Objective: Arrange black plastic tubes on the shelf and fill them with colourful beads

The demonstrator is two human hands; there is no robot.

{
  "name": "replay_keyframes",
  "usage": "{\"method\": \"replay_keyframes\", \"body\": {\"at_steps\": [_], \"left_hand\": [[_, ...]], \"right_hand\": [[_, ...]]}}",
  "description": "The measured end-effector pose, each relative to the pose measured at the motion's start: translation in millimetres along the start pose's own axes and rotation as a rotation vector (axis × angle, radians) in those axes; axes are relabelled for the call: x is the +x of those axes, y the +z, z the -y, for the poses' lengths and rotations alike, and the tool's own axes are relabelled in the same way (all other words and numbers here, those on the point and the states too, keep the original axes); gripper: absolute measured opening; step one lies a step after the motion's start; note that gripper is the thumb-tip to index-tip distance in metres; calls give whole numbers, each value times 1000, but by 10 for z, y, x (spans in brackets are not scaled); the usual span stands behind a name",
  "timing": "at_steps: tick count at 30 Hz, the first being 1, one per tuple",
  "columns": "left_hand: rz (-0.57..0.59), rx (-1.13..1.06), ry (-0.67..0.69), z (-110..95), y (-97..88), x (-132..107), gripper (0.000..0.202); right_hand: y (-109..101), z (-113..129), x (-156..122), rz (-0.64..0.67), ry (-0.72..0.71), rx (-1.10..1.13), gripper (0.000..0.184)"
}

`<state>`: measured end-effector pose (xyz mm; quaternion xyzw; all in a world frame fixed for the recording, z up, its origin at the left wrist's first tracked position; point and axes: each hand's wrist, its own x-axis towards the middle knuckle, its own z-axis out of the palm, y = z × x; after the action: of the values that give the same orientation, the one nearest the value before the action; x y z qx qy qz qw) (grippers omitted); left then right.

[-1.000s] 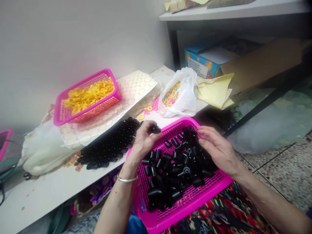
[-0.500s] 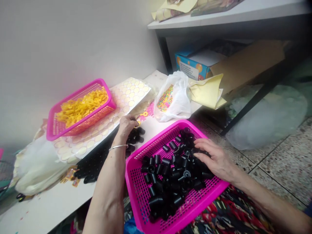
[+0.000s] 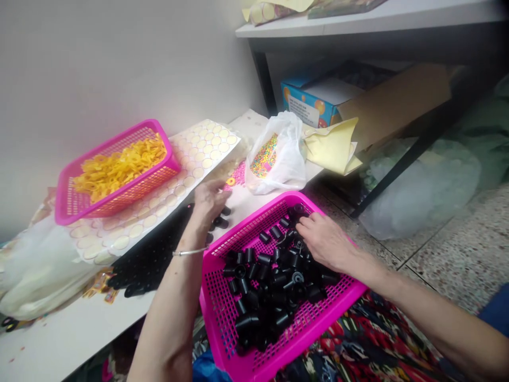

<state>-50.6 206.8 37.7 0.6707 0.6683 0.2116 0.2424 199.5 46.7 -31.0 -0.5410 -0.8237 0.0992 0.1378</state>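
A pink mesh basket rests on my lap, holding many small black plastic cylinders that lie loose and tangled. My right hand dips into its far right side, fingers drawn together around a black cylinder that they mostly hide. On the white table, my left hand hovers beside a group of black cylinders, its fingertips pinched together. Whatever is between those fingertips is too small and blurred to make out. More black pieces stand packed in rows to the left of that wrist.
A second pink basket of yellow plastic parts stands on sheets of round stickers. Behind my hands sits a white plastic bag of coloured beads, beside folded yellow paper. A shelf overhangs the right.
My right hand has moved left within the basket, and its spread fingers have closed. My left hand has lifted slightly among the black pieces on the table. The whole view has shifted a little.
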Motion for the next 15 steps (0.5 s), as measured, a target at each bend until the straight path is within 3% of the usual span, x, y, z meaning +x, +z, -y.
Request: {"method": "replay_keyframes", "body": {"at_steps": [3, 5, 7, 11, 15], "left_hand": [[213, 2, 250, -150, 292, -346, 19], [403, 107, 383, -166, 516, -539, 15], [503, 256, 509, -125, 720, -669, 22], [541, 515, 735, 13, 988, -783, 28], [559, 579, 703, 100, 1051, -851, 28]], "right_hand": [[27, 18, 155, 133, -43, -119, 18], [31, 20, 203, 172, -77, -140, 18], [28, 16, 206, 216, -86, -142, 17], [1, -12, 140, 249, -57, -120, 16], [-86, -57, 31, 106, -24, 252, 13]]}}
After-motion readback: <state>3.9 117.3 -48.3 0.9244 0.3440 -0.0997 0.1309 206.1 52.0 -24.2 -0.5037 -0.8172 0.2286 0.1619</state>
